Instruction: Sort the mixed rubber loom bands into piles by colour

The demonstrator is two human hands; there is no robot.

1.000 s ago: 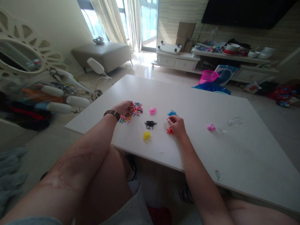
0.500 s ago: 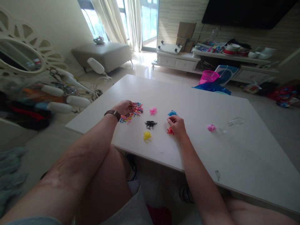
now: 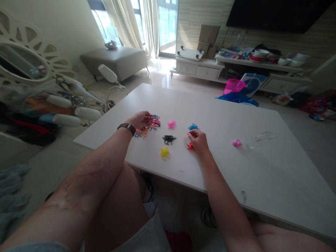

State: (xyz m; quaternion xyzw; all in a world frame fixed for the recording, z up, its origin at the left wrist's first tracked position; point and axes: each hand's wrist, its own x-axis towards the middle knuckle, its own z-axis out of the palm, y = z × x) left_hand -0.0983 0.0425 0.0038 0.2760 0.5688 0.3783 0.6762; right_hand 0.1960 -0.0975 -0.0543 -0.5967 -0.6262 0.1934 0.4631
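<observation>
My left hand (image 3: pixel 141 119), with a brown-strapped watch (image 3: pixel 127 128) on its wrist, reaches into a mixed pile of small coloured rubber bands (image 3: pixel 155 123). Its fingers are stretched and a little apart among them. Closed fingers form my right hand (image 3: pixel 198 140), held just above the red rubber bands (image 3: pixel 190 147); what they pinch, if anything, is hidden. Behind that hand lies a blue heap (image 3: pixel 193 126). Between the hands are a pink heap (image 3: pixel 172 124), a black heap (image 3: pixel 168 139) and a yellow heap (image 3: pixel 165 153) of bands.
Everything lies on a white table (image 3: pixel 223 168). Toward its right side are a pink round object (image 3: pixel 236 143) and a clear plastic container (image 3: pixel 264 136). A pink basket (image 3: pixel 233 86) stands beyond the far edge. White lamp-like shades (image 3: pixel 67 120) are left of the table.
My left hand's fingers have shifted slightly within the mixed pile. My right hand stays almost where it was, and the sorted heaps look the same.
</observation>
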